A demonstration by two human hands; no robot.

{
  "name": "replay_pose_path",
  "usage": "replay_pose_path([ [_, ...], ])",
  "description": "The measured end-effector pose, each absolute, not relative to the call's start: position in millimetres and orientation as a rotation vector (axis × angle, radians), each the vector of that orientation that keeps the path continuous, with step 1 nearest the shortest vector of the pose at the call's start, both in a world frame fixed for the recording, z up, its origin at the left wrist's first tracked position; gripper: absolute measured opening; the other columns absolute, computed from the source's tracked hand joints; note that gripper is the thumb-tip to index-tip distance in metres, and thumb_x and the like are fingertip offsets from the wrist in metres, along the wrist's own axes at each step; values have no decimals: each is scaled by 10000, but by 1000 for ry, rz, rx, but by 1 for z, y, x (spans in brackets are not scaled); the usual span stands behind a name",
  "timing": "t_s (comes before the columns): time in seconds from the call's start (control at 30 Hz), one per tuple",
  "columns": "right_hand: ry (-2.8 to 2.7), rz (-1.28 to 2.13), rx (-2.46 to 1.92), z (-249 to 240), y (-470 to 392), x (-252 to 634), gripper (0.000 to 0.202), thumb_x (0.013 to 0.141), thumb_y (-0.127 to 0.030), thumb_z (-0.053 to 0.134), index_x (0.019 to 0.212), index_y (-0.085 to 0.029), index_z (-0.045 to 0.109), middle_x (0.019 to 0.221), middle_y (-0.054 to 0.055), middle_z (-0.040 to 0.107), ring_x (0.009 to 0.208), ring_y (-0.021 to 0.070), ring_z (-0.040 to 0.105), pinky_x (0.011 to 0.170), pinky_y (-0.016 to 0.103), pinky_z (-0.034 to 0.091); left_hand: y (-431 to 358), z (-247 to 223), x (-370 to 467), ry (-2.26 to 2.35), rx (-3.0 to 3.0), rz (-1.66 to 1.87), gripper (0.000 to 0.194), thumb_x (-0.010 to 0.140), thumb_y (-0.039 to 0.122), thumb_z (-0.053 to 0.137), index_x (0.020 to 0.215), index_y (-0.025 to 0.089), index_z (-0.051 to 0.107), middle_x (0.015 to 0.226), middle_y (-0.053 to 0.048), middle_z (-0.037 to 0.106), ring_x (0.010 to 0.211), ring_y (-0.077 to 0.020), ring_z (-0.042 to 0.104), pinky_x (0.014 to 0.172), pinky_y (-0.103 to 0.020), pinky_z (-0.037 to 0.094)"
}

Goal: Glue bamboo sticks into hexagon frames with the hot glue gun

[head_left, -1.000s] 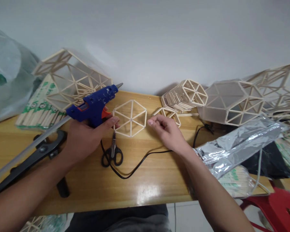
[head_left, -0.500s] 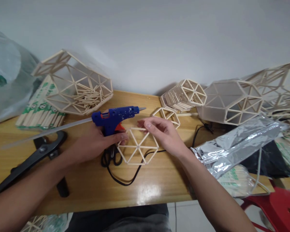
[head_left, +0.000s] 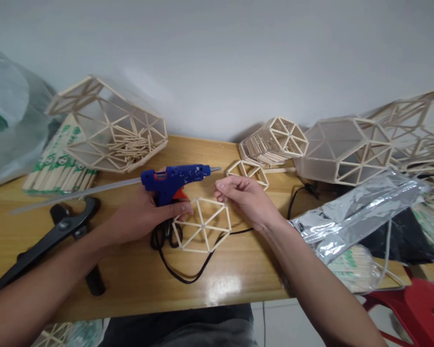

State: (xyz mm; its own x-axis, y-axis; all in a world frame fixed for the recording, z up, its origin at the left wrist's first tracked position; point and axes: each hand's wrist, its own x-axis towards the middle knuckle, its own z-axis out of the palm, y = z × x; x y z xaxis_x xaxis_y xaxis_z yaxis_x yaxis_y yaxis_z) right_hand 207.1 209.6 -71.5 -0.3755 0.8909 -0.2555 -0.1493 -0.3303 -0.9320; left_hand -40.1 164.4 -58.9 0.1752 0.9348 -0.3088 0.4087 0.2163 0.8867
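A blue glue gun (head_left: 177, 178) with a long clear glue stick is in my left hand (head_left: 141, 214), its metal nozzle pointing right. The thumb and fingers of that hand also pinch the upper left edge of a hexagonal stick frame (head_left: 203, 226) with spokes meeting at its centre. My right hand (head_left: 248, 198) is just above and right of the frame, apart from it. Its thumb and fingertips are pressed together; whether something small is between them cannot be made out. Behind it lies another stick frame (head_left: 248, 173) on the table.
Black pliers-like cutters (head_left: 63, 229) and black-handled scissors (head_left: 166, 234) lie on the wooden table (head_left: 238, 284). Stick baskets (head_left: 119, 130) stand at the back, left and right. Silver packaging (head_left: 358, 214) is at right, a red stool (head_left: 412, 313) below. A black cord crosses the table.
My right hand has let go of the hexagonal frame's upper right edge and its fingers have closed together. The frame has tilted and shifted slightly down and left; the glue gun sits slightly lower.
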Motion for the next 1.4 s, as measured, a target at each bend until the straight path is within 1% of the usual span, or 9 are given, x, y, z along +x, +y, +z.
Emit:
replay_pose_path([
  [0.17,-951,1638,-1108,-65,217,212,373,556,-405,1070,831,-258,866,829,18,837,766,152,766,776,283,644,166,-65,-49,1584,1357,684,465,776,687,776,772,222,781,771,-12,808,758,-220,749,711,-305,575],
  [0.33,-906,1622,-1077,-62,217,212,391,552,-355,1074,875,-273,871,950,24,862,913,194,820,907,328,678,168,-66,-51,1614,1456,768,461,818,690,741,778,235,801,785,-17,819,820,-241,768,784,-334,577],
  [0.57,-941,1673,-1033,-63,215,213,332,632,-347,1049,888,-262,855,904,20,854,907,187,826,810,269,681,169,-65,-51,1634,1466,765,452,818,685,739,786,238,799,774,-9,819,782,-237,766,732,-329,574],
  [0.7,-931,1769,-987,-61,216,214,287,686,-342,1019,900,-264,844,925,13,838,873,165,808,632,192,620,168,-68,-50,1592,1443,753,456,797,697,759,810,243,798,762,0,816,746,-230,763,711,-325,584],
  [0.77,-918,1793,-970,-61,218,215,297,677,-330,1014,910,-260,843,919,3,823,734,118,750,527,166,545,167,-69,-50,1577,1445,751,448,791,696,764,804,249,796,765,3,817,755,-232,767,729,-330,594],
  [0.87,-924,1752,-988,-63,222,219,306,678,-321,993,930,-244,838,899,-5,800,542,55,564,436,173,432,167,-70,-51,1610,1448,739,453,788,710,753,785,260,800,770,4,819,776,-243,775,737,-339,601],
  [1.13,-993,964,-1179,-67,224,225,225,818,-382,879,1010,-286,812,1010,20,801,576,113,566,508,272,452,171,-63,-48,1667,1431,914,380,799,610,772,746,235,790,772,-7,818,788,-236,767,755,-326,596],
  [1.27,-1174,967,-1267,-64,219,222,256,841,-452,855,1015,-270,809,975,38,789,553,125,515,502,287,419,170,-58,-46,1698,1423,881,365,808,582,772,749,222,787,794,-20,823,817,-246,770,777,-332,591],
  [1.4,-1443,1161,-1251,-63,214,215,380,880,-588,791,986,-224,817,807,18,709,598,136,494,540,285,376,170,-57,-47,1724,1449,870,375,804,604,752,765,233,796,792,-19,821,837,-262,767,800,-351,588],
])
